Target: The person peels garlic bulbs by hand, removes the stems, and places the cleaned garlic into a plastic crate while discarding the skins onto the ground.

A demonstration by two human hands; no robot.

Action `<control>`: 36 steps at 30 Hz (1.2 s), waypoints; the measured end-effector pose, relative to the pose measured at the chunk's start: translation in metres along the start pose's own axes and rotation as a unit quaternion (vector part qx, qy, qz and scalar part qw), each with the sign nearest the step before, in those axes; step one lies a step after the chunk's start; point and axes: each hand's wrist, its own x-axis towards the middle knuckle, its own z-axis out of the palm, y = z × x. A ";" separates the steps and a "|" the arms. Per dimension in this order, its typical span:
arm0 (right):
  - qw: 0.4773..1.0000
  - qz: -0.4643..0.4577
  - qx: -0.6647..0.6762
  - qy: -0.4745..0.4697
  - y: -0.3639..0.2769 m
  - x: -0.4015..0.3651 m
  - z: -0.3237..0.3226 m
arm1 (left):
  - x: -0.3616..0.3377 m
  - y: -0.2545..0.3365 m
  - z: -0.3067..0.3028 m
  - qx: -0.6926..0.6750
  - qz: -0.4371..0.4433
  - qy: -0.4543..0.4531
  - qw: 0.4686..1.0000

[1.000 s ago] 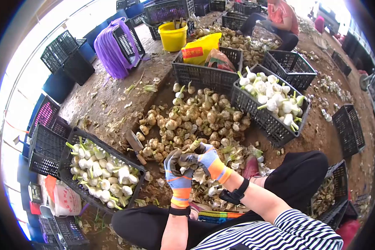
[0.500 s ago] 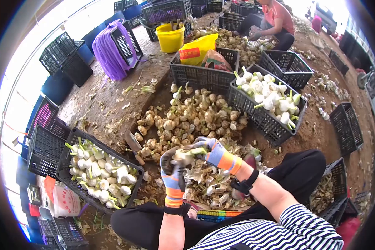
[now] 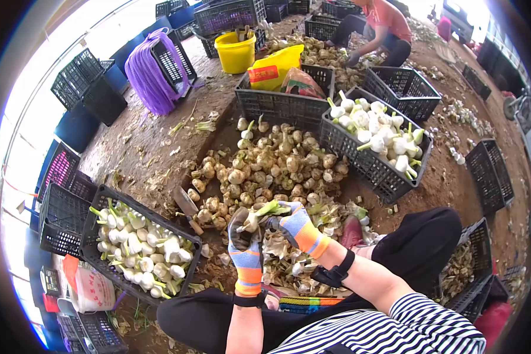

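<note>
A garlic bulb (image 3: 251,222) with a green stem is held between my gloved hands, above loose peelings (image 3: 295,259). My left hand (image 3: 245,239) is closed round the bulb's side. At the stem side, my right hand (image 3: 296,224) has its fingers closed on the green stem (image 3: 272,208). Just beyond the hands lies a heap of unpeeled garlic (image 3: 277,162). Peeled white bulbs fill one black crate at the left (image 3: 196,259) and another at the right (image 3: 360,165).
A cleaver-like blade (image 3: 186,202) lies left of the heap. Behind it stand a crate with a yellow bag (image 3: 275,69), a yellow bucket (image 3: 236,53) and an empty crate (image 3: 402,94). A person in a red shirt (image 3: 389,23) sits at the back.
My right hand has moved slightly down and left, nearer the bulb, and the bulb now shows more clearly. The view has shifted slightly. The other person's arm and head have lowered.
</note>
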 end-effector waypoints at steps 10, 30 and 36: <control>0.963 -0.129 -0.226 -0.075 -0.020 0.006 -0.018 | 0.001 0.023 0.005 -0.148 -0.155 0.016 0.977; 0.838 -0.118 -0.528 0.068 -0.042 -0.011 -0.031 | 0.003 0.028 0.005 -0.018 -0.101 -0.029 0.994; 0.716 -0.128 -0.663 -0.174 -0.076 0.002 0.007 | 0.002 0.002 -0.008 0.147 0.000 -0.092 0.985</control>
